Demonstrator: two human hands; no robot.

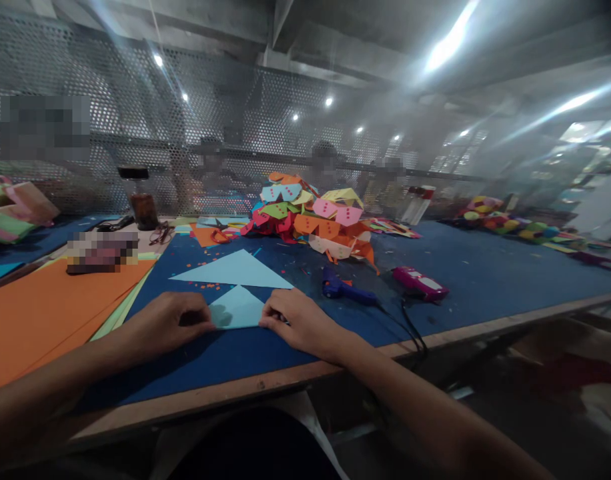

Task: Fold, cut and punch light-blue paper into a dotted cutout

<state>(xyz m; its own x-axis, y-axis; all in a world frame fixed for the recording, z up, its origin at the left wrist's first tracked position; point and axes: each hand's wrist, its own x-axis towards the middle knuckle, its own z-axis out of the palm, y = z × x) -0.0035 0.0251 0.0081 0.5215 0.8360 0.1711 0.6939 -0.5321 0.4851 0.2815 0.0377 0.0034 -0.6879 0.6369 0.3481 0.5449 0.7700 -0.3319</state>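
A folded triangle of light blue paper point(238, 310) lies on the blue table top near its front edge, its point facing away from me. My left hand point(183, 313) pinches its left corner between thumb and fingers. The right corner is gripped the same way by my right hand point(290, 320), fingers curled in. Just beyond, a larger light blue paper triangle point(235, 269) lies flat, its near edge close to the tip of the folded one. Small orange paper bits are scattered around it.
Orange paper sheets point(60, 300) lie at left, near a dark jar point(144, 203). A pile of colourful folded paper shapes point(318, 223) stands behind. To the right are a blue glue gun point(348, 288) with a cord and a magenta device point(420, 283). Scissors point(220, 235) lie farther back.
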